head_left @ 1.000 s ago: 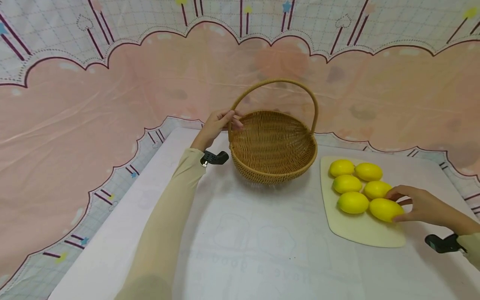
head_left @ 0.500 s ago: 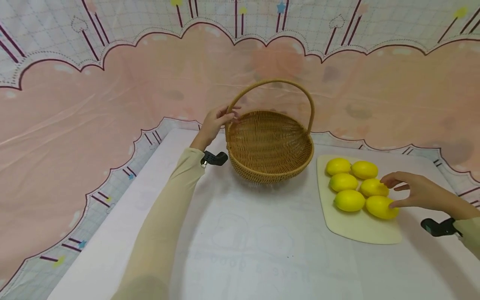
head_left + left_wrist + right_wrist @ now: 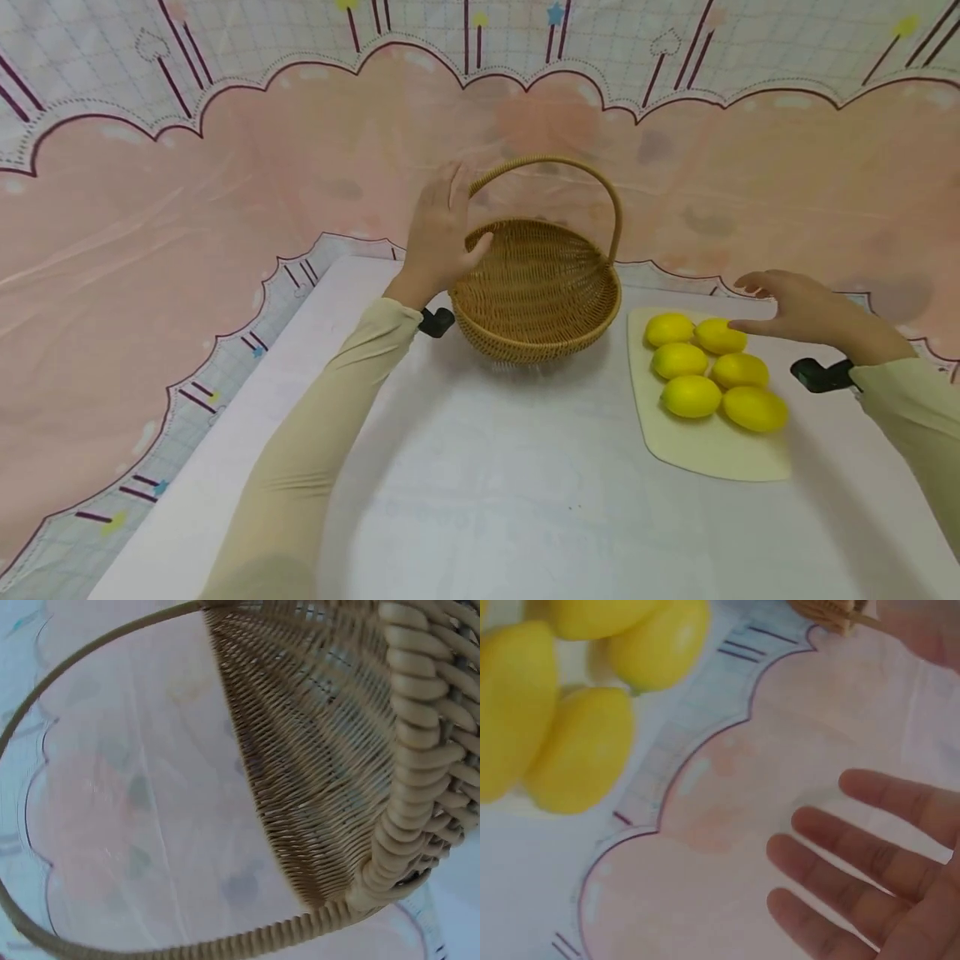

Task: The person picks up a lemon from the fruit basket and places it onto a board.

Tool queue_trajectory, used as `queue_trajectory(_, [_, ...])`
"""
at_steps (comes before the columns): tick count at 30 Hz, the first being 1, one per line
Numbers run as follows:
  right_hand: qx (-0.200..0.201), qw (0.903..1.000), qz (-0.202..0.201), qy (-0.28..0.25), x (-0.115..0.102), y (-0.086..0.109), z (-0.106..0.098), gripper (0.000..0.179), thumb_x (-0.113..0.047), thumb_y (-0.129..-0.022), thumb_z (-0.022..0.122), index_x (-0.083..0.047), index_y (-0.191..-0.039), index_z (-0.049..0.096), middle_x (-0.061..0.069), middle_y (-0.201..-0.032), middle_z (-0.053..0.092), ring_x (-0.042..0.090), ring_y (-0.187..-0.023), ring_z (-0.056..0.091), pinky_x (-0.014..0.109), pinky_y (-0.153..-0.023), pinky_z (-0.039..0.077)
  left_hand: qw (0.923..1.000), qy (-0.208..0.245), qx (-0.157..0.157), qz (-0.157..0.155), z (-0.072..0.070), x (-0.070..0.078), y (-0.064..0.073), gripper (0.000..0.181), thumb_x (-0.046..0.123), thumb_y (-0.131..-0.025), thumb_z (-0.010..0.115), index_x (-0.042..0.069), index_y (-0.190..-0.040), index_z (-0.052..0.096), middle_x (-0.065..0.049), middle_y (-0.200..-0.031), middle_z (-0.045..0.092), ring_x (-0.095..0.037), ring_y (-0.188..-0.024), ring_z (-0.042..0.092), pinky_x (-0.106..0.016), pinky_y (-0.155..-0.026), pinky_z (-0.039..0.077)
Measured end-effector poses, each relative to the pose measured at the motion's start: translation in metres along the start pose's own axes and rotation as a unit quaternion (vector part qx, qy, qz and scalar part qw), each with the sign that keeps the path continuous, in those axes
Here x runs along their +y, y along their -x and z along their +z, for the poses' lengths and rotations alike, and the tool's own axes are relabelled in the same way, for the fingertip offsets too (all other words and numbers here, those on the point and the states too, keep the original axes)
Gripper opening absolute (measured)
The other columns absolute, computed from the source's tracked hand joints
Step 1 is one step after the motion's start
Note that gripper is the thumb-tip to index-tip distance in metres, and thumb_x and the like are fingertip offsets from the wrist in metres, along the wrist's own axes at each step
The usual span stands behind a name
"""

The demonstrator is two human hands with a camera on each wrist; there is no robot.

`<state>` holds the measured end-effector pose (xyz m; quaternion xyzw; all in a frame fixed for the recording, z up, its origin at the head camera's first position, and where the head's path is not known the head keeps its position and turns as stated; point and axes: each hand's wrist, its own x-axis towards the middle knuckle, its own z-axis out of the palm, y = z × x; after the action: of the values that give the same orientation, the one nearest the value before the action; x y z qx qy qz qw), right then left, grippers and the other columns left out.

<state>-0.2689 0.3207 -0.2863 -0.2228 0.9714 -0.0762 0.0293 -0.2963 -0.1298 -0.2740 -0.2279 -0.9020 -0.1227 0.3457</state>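
Observation:
A wicker basket (image 3: 536,292) with a tall arched handle stands at the back of the table. My left hand (image 3: 438,237) is raised beside its left rim, fingers pointing up and thumb out, overlapping the left foot of the handle. The left wrist view is filled by the basket's woven rim (image 3: 420,735) and handle, with no fingers showing. To the right, several yellow lemons (image 3: 690,396) lie in two columns on a cream board (image 3: 720,458). Over the board's far right corner hovers my right hand (image 3: 810,312), holding nothing. Its spread fingers (image 3: 855,855) show in the right wrist view.
A white cloth (image 3: 487,500) covers the table. Behind it and along its left side hangs a pink and white printed curtain (image 3: 337,150). Black wrist cameras (image 3: 821,375) are strapped on both arms.
My left hand has left the basket handle and its fingers have straightened upward. My right hand has lifted off the nearest right lemon and moved away toward the back. The lemons keep their arrangement.

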Motion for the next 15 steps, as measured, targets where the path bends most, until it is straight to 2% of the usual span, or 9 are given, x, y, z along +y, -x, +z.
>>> queue_trajectory(2, [-0.004,0.9997,0.019,0.013,-0.008,-0.009,-0.005,0.07,-0.04,-0.081,0.071,0.007,-0.127,0.047,0.032,-0.119,0.054,0.043,-0.102,0.056,0.06,-0.085,0.047,0.9989,-0.036,-0.007,0.028,0.001,0.006,-0.002,0.079,0.035,-0.087,0.057,0.003,-0.149,0.018,-0.02,-0.154,0.018,-0.033,-0.144,0.015,-0.04,-0.121,0.007])
queue_trajectory(5, [0.0,0.9991,0.036,0.021,-0.021,-0.021,-0.011,0.073,-0.044,-0.083,0.068,0.006,-0.131,0.044,0.034,-0.123,0.05,0.045,-0.104,0.054,0.061,-0.086,0.046,0.9942,-0.082,-0.024,0.066,0.003,0.014,-0.005,0.079,0.039,-0.088,0.055,0.005,-0.15,0.018,-0.017,-0.157,0.014,-0.032,-0.146,0.01,-0.042,-0.121,0.005])
queue_trajectory(9, [0.017,0.9983,0.045,0.032,-0.044,-0.038,-0.017,0.075,-0.049,-0.085,0.062,0.004,-0.134,0.042,0.033,-0.13,0.045,0.047,-0.109,0.051,0.063,-0.09,0.043,0.9836,-0.127,-0.051,0.117,0.006,0.024,-0.007,0.078,0.042,-0.091,0.052,0.004,-0.15,0.018,-0.015,-0.157,0.015,-0.03,-0.146,0.011,-0.042,-0.12,0.01])
queue_trajectory(13, [0.047,0.9969,0.041,0.048,-0.068,-0.051,-0.019,0.076,-0.052,-0.086,0.058,0.001,-0.138,0.039,0.03,-0.138,0.041,0.047,-0.117,0.048,0.063,-0.094,0.041,0.9797,-0.102,-0.087,0.149,0.009,0.031,-0.007,0.075,0.042,-0.093,0.052,0.002,-0.148,0.022,-0.015,-0.156,0.02,-0.028,-0.146,0.016,-0.041,-0.12,0.012])
queue_trajectory(15, [0.062,0.9961,0.033,0.053,-0.079,-0.056,-0.018,0.077,-0.052,-0.086,0.057,0.0,-0.14,0.037,0.029,-0.14,0.04,0.047,-0.121,0.045,0.062,-0.096,0.04,0.9787,-0.082,-0.121,0.144,0.01,0.034,-0.007,0.076,0.044,-0.093,0.052,0.003,-0.149,0.021,-0.014,-0.156,0.021,-0.027,-0.146,0.017,-0.04,-0.121,0.012])
